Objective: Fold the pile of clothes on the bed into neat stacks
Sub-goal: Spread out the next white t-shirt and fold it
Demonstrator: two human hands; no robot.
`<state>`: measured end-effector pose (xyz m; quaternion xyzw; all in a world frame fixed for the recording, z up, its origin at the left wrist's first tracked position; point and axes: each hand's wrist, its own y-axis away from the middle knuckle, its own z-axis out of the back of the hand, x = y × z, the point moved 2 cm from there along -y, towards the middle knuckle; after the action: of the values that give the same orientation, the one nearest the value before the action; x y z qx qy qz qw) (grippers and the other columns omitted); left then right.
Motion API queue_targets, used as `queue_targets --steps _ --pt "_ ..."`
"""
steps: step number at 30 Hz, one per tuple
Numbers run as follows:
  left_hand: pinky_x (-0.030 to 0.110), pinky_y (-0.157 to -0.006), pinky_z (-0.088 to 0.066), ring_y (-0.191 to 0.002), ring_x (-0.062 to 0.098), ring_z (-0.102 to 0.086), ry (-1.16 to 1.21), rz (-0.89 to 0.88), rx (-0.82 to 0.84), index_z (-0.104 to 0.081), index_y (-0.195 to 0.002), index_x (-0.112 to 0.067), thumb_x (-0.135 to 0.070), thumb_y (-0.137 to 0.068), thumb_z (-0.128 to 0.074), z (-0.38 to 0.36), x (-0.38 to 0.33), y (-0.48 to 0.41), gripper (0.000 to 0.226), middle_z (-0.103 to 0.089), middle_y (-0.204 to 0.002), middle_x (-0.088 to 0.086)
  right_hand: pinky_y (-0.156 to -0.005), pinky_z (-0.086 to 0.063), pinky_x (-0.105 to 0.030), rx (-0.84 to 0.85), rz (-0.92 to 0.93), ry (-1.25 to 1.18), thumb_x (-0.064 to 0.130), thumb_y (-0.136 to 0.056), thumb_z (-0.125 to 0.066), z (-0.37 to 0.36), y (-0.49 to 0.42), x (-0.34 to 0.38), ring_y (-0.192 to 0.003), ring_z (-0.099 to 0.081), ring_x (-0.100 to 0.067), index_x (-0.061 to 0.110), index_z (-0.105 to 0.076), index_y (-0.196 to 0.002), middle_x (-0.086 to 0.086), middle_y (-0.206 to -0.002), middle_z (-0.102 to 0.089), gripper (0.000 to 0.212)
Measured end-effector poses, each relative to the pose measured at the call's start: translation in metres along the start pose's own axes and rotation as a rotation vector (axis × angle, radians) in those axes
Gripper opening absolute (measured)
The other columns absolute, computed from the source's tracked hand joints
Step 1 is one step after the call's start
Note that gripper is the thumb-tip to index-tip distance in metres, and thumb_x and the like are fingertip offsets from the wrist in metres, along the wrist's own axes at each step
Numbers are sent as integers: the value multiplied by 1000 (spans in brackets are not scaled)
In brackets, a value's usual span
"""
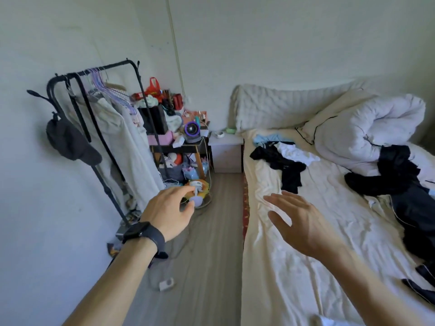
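Left hand (168,211), right hand (300,223) hover short of clothes (288,167).

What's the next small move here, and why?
Probably reach the right hand forward to the black garment just beyond its fingertips and drag it onto the bare sheet. Both hands look empty, nothing looks folded yet, and that garment is the nearest loose one. The left hand hovers over the floor.

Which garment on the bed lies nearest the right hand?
The black garment trailing toward the right hand, ending just beyond its fingertips. The white top and light blue top lie farther off; the dark pile sits to the right.
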<state>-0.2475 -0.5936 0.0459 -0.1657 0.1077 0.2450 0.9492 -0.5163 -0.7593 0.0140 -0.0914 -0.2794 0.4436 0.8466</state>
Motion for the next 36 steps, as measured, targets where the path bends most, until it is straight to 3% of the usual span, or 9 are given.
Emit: queue_targets --steps 7,19,23,32,36 --pt "35 -106 -42 -127 15 -51 -42 -135 -24 -54 -139 -34 -37 -96 -55 24 70 -120 43 -56 -139 -12 -104 -50 -49 -109 -75 1 23 -97 -67 -31 -120 31 -134 -56 -24 21 -69 -132 3 -131 -69 34" --pt "33 -102 -45 -124 11 -54 36 -296 -7 -54 -138 -38 -44 -95 -53 -17 164 -356 43 -57 -137 -14 -105 -50 -46 -229 -207 96 26 -97 -65 -82 -295 16 -134 -55 -22 22 -68 -132 6 -131 -68 35" --pt "33 -105 -42 -129 12 -51 46 -404 38 -51 -140 -39 -48 -97 -50 -44 160 -439 45 -56 -140 -14 -100 -46 -36 -291 -277 222 19 -95 -70 -86 -339 -4 -127 -61 -25 18 -72 -127 4 -122 -73 32" --pt "35 -106 -41 -131 15 -50 91 -614 181 -49 -142 -41 -46 -98 -49 -144 89 -613 45 -53 -144 -14 -114 -39 -36 -285 -532 311 38 -101 -56 -95 -412 -110 -141 -46 -12 30 -63 -139 15 -140 -61 39" --pt "34 -106 -40 -132 13 -48 105 -635 237 -48 -142 -42 -46 -98 -49 -202 58 -696 44 -50 -145 -16 -113 -42 -38 -315 -600 269 35 -100 -60 -109 -457 -181 -139 -49 -14 28 -65 -137 10 -138 -63 37"
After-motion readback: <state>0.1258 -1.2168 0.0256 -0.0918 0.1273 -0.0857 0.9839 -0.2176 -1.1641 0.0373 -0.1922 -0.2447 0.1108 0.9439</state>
